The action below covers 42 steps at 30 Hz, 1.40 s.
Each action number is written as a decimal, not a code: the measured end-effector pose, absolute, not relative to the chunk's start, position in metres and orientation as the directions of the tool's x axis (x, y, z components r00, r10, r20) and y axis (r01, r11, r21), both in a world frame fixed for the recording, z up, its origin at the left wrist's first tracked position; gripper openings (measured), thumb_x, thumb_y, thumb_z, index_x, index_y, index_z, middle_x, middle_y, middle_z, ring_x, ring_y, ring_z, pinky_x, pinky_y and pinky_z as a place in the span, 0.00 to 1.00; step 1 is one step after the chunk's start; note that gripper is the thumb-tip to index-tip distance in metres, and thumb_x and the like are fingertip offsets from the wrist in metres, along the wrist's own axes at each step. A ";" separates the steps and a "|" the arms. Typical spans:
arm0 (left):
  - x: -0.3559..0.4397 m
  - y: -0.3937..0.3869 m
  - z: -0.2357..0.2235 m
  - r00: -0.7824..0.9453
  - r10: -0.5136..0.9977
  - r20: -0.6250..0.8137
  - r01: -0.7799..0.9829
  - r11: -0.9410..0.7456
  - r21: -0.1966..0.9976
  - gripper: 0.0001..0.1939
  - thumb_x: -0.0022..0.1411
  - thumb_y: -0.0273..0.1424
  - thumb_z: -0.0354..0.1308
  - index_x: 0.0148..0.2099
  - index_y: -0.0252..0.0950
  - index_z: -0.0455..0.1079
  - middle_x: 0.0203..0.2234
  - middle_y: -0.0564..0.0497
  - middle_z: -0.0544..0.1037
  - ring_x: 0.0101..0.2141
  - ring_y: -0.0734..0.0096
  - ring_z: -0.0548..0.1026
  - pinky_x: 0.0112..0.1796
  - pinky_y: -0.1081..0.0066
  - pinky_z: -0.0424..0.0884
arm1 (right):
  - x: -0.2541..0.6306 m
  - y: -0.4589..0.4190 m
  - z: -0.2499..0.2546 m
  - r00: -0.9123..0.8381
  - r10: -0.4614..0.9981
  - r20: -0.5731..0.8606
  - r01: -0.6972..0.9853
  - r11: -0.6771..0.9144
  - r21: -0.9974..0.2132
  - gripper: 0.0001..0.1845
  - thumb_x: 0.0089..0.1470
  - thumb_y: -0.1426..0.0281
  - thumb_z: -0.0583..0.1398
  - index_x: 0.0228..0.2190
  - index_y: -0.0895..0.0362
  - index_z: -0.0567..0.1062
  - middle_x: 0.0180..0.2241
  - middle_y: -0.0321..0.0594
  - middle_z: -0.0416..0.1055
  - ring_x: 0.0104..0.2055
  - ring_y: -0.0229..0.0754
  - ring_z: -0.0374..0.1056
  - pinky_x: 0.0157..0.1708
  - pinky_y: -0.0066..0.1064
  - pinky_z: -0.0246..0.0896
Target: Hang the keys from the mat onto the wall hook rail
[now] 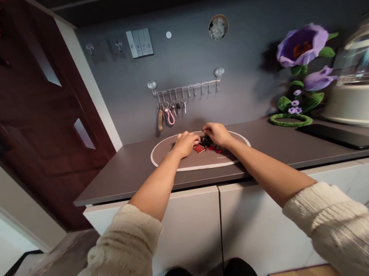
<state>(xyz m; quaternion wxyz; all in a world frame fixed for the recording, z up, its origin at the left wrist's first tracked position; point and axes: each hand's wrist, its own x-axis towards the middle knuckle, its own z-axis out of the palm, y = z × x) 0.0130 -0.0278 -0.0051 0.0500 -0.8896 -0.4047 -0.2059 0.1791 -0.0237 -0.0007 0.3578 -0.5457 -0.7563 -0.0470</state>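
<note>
Both hands are over an oval brown mat (165, 160) with a pale rim on the counter. My left hand (185, 144), fingers bent and closed together, rests at a small red item (199, 148); what it grips, if anything, is hidden. My right hand (217, 134) is closed in a pinch above the mat, and the thing in its fingertips is too small to name. Between and below the hands lies a small cluster of black and red items (215, 148), partly covered by my right hand. Several keys (167, 112) hang from a hook rail on the wall.
The clear hook rail (188, 87) has further hooks on its right. A purple knitted flower (302, 48), a black phone (341, 135) and a cream appliance with a clear dome (365, 92) stand or lie at right. White cabinet doors (183, 233) are below; a dark red door (36, 126) is left.
</note>
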 end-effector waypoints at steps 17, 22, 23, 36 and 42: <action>0.018 -0.034 -0.004 0.518 0.753 0.407 0.802 -0.593 0.077 0.07 0.54 0.30 0.48 0.30 0.39 0.68 0.36 0.48 0.68 0.43 0.61 0.61 0.45 0.61 0.55 | 0.176 -0.027 0.003 -0.120 0.800 0.588 0.864 0.376 -0.335 0.11 0.51 0.75 0.52 0.32 0.58 0.74 0.33 0.42 0.74 0.35 0.39 0.67 0.36 0.26 0.57; 0.018 -0.031 -0.004 0.515 0.763 0.390 0.800 -0.591 0.101 0.07 0.54 0.30 0.49 0.30 0.38 0.68 0.37 0.48 0.68 0.44 0.61 0.61 0.45 0.60 0.55 | 0.176 -0.027 0.003 -0.117 0.804 0.584 0.861 0.375 -0.344 0.11 0.50 0.76 0.52 0.32 0.58 0.74 0.33 0.42 0.74 0.34 0.38 0.67 0.35 0.26 0.56; 0.017 -0.031 -0.004 0.518 0.761 0.389 0.799 -0.594 0.097 0.07 0.55 0.30 0.49 0.30 0.38 0.68 0.37 0.48 0.68 0.44 0.61 0.61 0.45 0.60 0.55 | 0.176 -0.027 0.003 -0.114 0.804 0.584 0.860 0.374 -0.347 0.11 0.50 0.76 0.52 0.32 0.58 0.74 0.33 0.42 0.74 0.34 0.38 0.67 0.35 0.26 0.56; 0.015 -0.029 -0.001 0.385 0.785 0.485 0.804 -0.543 0.240 0.06 0.58 0.32 0.48 0.36 0.40 0.65 0.40 0.51 0.66 0.46 0.66 0.59 0.46 0.64 0.52 | 0.175 -0.028 0.004 -0.113 0.800 0.589 0.866 0.371 -0.337 0.12 0.50 0.75 0.52 0.33 0.58 0.75 0.34 0.43 0.74 0.36 0.39 0.67 0.36 0.26 0.56; 0.014 -0.027 0.002 0.285 0.812 0.510 0.751 -0.520 0.407 0.08 0.59 0.34 0.47 0.35 0.39 0.66 0.40 0.52 0.67 0.46 0.66 0.60 0.47 0.63 0.53 | 0.174 -0.030 0.005 -0.114 0.805 0.582 0.845 0.387 -0.370 0.10 0.49 0.75 0.54 0.31 0.58 0.74 0.33 0.43 0.74 0.35 0.39 0.67 0.35 0.26 0.57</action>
